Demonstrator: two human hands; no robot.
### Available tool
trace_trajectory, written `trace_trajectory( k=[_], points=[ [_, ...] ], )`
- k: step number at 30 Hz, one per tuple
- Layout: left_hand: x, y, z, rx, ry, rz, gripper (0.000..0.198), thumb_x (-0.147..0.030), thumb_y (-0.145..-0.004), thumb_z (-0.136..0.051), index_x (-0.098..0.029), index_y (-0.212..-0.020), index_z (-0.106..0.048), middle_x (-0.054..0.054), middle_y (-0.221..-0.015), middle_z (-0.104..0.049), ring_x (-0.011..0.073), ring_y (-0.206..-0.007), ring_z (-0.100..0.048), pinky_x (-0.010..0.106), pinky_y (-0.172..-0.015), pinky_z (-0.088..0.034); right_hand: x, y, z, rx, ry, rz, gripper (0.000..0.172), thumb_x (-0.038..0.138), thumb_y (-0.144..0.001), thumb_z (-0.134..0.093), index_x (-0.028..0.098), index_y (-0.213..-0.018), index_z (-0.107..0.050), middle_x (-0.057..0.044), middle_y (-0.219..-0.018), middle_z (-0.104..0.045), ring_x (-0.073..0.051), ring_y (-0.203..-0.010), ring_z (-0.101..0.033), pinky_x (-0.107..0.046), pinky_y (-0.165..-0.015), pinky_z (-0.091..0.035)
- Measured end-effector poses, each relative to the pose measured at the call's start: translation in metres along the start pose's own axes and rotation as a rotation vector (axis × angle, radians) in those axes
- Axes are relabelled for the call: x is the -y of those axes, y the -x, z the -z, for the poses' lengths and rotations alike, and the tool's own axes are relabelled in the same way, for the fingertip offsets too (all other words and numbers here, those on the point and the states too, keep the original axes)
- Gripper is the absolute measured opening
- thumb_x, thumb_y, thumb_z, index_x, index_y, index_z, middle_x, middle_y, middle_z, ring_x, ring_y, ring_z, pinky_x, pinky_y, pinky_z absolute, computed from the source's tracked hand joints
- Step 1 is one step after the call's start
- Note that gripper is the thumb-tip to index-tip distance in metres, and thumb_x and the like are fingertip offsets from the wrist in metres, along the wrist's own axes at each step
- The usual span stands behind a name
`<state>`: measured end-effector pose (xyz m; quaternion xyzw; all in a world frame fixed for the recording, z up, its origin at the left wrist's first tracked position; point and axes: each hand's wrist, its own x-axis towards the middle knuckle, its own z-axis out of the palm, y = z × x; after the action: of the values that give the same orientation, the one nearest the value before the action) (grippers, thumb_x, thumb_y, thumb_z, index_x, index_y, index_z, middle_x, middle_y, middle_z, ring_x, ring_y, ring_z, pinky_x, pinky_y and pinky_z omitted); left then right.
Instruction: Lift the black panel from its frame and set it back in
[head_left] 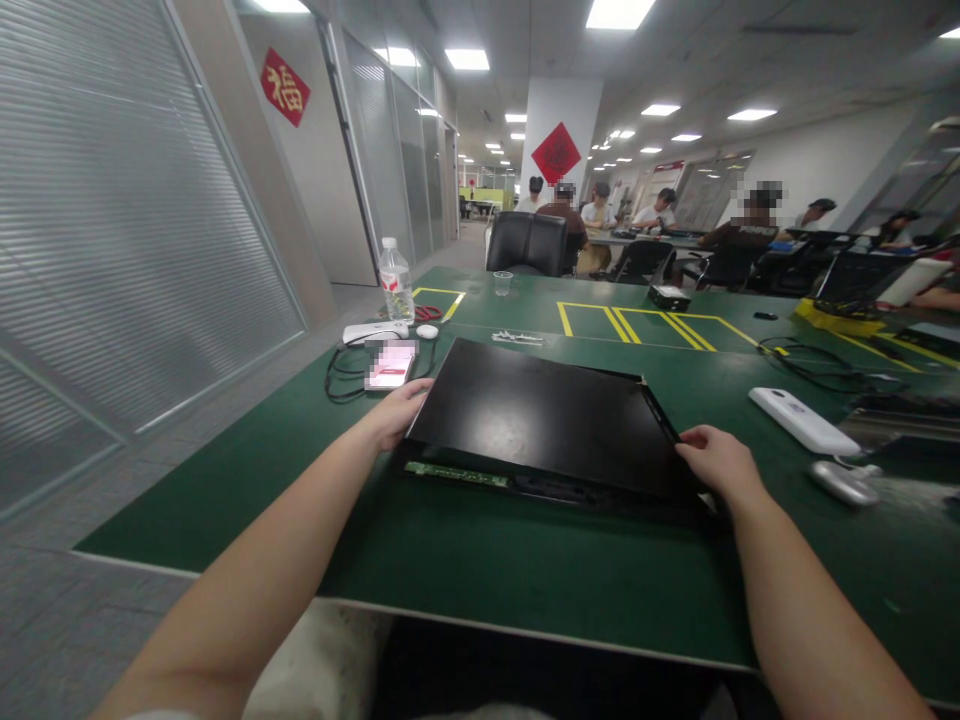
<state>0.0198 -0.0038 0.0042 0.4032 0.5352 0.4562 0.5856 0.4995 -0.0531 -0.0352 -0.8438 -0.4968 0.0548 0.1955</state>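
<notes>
A black flat screen panel (540,415) lies over a dark frame on the green table (510,570), set at a slight skew to it. Along the near edge a narrow green circuit board (457,474) shows beside the dark frame (585,490). My left hand (400,412) holds the panel's left edge, its fingers partly hidden behind and under it. At the right edge, my right hand (721,462) grips with thumb on top and the other fingers mostly out of sight.
A water bottle (396,280), red scissors (428,313), a phone (391,365) and cables stand or lie at back left. A clear cup (502,284) is behind the panel. White power bank (802,422) and grey device (846,482) lie right. People sit at far tables.
</notes>
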Motion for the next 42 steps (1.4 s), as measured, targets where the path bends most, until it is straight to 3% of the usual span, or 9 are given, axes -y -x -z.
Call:
trace_trajectory(
  k=[5,12,18,22,25,29,32,39,42],
  points=[
    [-0.003,0.003,0.001,0.004,-0.01,-0.066,0.056,-0.03,-0.059,-0.096,-0.017,-0.109,-0.075,0.004,-0.074,-0.077,0.018,-0.059,-0.07,0.025,-0.055,-0.053,-0.002,0.0,-0.003,-0.021,-0.009,0.029,0.016,0.028,-0.078,-0.065,0.022,-0.088,-0.076,-0.008,-0.091,-0.076,-0.025,-0.081,-0.07,-0.035,-0.069,-0.052],
    [-0.007,0.002,0.007,0.006,-0.051,-0.09,0.044,-0.023,-0.056,-0.095,-0.017,-0.096,-0.078,0.004,-0.073,-0.077,0.0188,-0.063,-0.07,0.025,-0.059,-0.053,-0.001,0.0,-0.006,-0.061,0.005,0.038,0.012,0.027,-0.078,-0.066,0.023,-0.086,-0.075,-0.007,-0.088,-0.077,-0.023,-0.079,-0.071,-0.032,-0.067,-0.051],
    [-0.012,0.003,0.002,-0.029,-0.005,-0.106,0.024,-0.009,-0.061,-0.078,-0.016,-0.085,-0.078,0.003,-0.073,-0.077,0.0172,-0.062,-0.068,0.024,-0.058,-0.053,0.001,0.001,-0.004,-0.028,0.023,0.051,0.017,0.028,-0.081,-0.065,0.022,-0.091,-0.077,-0.008,-0.095,-0.077,-0.025,-0.085,-0.071,-0.033,-0.071,-0.051],
    [-0.016,0.004,0.0,-0.03,0.159,-0.112,0.019,-0.018,-0.069,-0.069,-0.014,-0.085,-0.078,0.007,-0.079,-0.078,0.0217,-0.074,-0.073,0.026,-0.06,-0.054,0.004,0.003,-0.002,-0.018,-0.008,0.072,0.016,0.027,-0.081,-0.066,0.022,-0.091,-0.077,-0.007,-0.092,-0.077,-0.023,-0.083,-0.071,-0.032,-0.072,-0.051],
    [-0.016,0.004,0.001,0.003,0.234,-0.158,0.025,-0.027,-0.069,-0.072,-0.013,-0.09,-0.078,0.008,-0.084,-0.079,0.0244,-0.081,-0.074,0.028,-0.065,-0.056,0.009,0.005,-0.002,-0.013,-0.056,0.087,0.015,0.029,-0.08,-0.066,0.022,-0.088,-0.077,-0.006,-0.091,-0.078,-0.022,-0.083,-0.071,-0.031,-0.072,-0.051],
    [-0.015,0.009,0.003,0.083,0.206,-0.288,0.045,-0.023,-0.058,-0.081,-0.014,-0.103,-0.077,0.007,-0.098,-0.079,0.0253,-0.089,-0.073,0.028,-0.072,-0.055,0.013,0.007,-0.004,-0.001,-0.118,0.085,0.017,0.033,-0.081,-0.066,0.022,-0.086,-0.078,-0.007,-0.091,-0.078,-0.023,-0.083,-0.071,-0.031,-0.073,-0.051],
    [-0.017,0.015,0.001,0.098,0.197,-0.304,0.05,-0.021,-0.055,-0.08,-0.015,-0.105,-0.075,0.007,-0.103,-0.078,0.0253,-0.092,-0.071,0.028,-0.073,-0.054,0.013,0.007,-0.006,-0.003,-0.149,0.072,0.019,0.034,-0.079,-0.066,0.021,-0.086,-0.078,-0.007,-0.091,-0.078,-0.024,-0.084,-0.072,-0.033,-0.074,-0.052],
    [-0.022,0.025,-0.004,0.1,0.211,-0.353,0.054,-0.02,-0.054,-0.078,-0.019,-0.108,-0.072,0.005,-0.105,-0.077,0.027,-0.097,-0.07,0.03,-0.077,-0.053,0.017,0.005,-0.005,-0.044,-0.23,0.015,0.046,0.041,-0.084,-0.062,0.016,-0.12,-0.075,-0.011,-0.094,-0.077,-0.024,-0.083,-0.07,-0.034,-0.076,-0.052],
    [-0.023,0.028,-0.006,0.128,0.216,-0.391,0.056,-0.021,-0.055,-0.078,-0.021,-0.11,-0.072,0.005,-0.109,-0.077,0.0281,-0.101,-0.069,0.031,-0.078,-0.053,0.021,0.006,-0.003,0.005,-0.288,0.023,0.045,0.046,-0.089,-0.056,0.016,-0.114,-0.077,-0.013,-0.1,-0.077,-0.026,-0.09,-0.07,-0.034,-0.078,-0.051]
  ],
)
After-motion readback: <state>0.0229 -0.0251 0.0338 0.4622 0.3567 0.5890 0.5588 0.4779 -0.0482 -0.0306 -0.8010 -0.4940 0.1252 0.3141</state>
